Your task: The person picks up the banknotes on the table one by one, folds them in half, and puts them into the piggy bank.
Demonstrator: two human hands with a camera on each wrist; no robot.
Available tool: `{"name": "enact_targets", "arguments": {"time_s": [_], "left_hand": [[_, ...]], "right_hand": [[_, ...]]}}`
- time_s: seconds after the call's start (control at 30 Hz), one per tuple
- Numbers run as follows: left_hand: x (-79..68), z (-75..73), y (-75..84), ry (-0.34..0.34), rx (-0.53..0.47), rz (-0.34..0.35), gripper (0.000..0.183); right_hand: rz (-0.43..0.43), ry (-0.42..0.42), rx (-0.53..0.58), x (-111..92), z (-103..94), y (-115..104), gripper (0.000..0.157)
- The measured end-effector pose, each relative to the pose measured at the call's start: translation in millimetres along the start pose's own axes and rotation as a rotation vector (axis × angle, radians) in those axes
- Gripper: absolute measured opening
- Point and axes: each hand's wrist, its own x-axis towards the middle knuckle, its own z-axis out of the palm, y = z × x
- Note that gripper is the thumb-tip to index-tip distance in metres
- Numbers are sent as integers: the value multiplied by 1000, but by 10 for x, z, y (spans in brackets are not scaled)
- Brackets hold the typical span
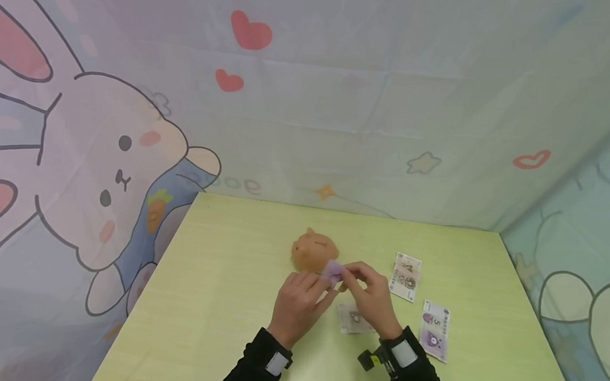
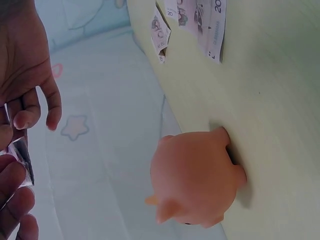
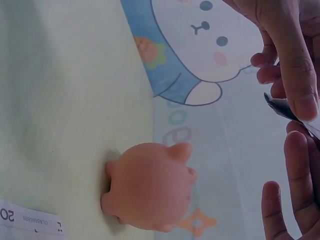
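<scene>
Both hands are raised close together in front of a piggy bank (image 1: 313, 252), a round, orange-pink pig. Between them is a small folded purple play banknote (image 1: 332, 271), which also shows as a dark folded strip (image 2: 21, 159) in the left wrist view. My left hand (image 1: 300, 304) pinches its near left part with the fingertips. My right hand (image 1: 374, 298) pinches the right edge between thumb and fingers. The pig (image 3: 149, 186) stands upright on its feet in both wrist views.
A paper note (image 1: 354, 319) lies on the yellow-green table (image 1: 229, 278), partly under the right hand. To the right lie another brownish note (image 1: 405, 277) and a purple note marked 5 (image 1: 434, 331). A cartoon-printed cloth (image 1: 338, 129) hangs behind the table.
</scene>
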Motion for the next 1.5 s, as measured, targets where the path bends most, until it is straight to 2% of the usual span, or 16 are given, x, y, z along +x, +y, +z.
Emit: {"name": "enact_targets", "arguments": {"time_s": [0.1, 0.27, 0.37, 0.47, 0.63, 0.77, 1.13, 1.37, 1.5], "left_hand": [[22, -9, -10, 30, -42, -20, 20], [100, -27, -76, 111, -135, -90, 19], [159, -41, -129, 117, -191, -133, 20], [199, -44, -169, 96, -246, -159, 20], [222, -26, -193, 60, -352, -180, 17], [207, -11, -186, 43, -393, -204, 12], [180, -26, -188, 9, -487, -233, 8], [154, -15, -217, -48, -594, -267, 6], [135, 3, -236, -81, -622, -286, 7]], "right_hand": [[-3, -4, 2, 2, -11, 7, 10], [-9, -35, -3, 2, -27, 5, 11], [-22, -45, -23, 2, -36, -11, 11], [-52, -47, -55, 1, -35, 2, 11], [-110, -64, -106, -13, -9, 220, 13], [-136, -81, -142, -20, 5, 335, 15], [-133, -106, -156, -26, 20, 345, 12], [-148, -108, -170, -27, 23, 364, 12], [-159, -116, -172, -24, 22, 339, 12]]}}
